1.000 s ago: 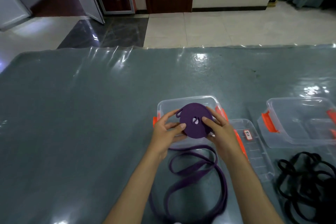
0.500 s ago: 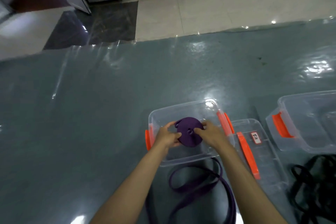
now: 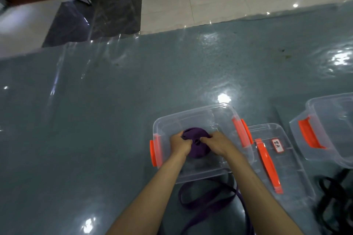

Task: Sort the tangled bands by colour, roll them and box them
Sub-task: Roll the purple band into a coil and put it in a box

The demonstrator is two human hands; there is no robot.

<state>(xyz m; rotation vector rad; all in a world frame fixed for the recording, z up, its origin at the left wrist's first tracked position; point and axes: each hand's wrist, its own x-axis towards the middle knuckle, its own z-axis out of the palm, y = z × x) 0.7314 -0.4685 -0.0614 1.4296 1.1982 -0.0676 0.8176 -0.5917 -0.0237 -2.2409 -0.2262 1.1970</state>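
Note:
A rolled purple band [image 3: 196, 146] lies low inside a clear plastic box [image 3: 193, 115] with orange latches. My left hand [image 3: 179, 144] grips the roll's left side and my right hand [image 3: 219, 144] grips its right side, both reaching down into the box. A loose purple band [image 3: 208, 202] lies on the table just in front of the box, between my forearms. A tangle of black bands [image 3: 336, 196] sits at the lower right.
The box's clear lid [image 3: 282, 160], with an orange handle and a white label, lies to the right of the box. A second clear box [image 3: 328, 129] with an orange latch stands at the far right. The table [image 3: 95, 120] has a glossy grey-green cover.
Both hands have lowered the purple roll from above the box's rim down into the box. The camera has tilted down and forward.

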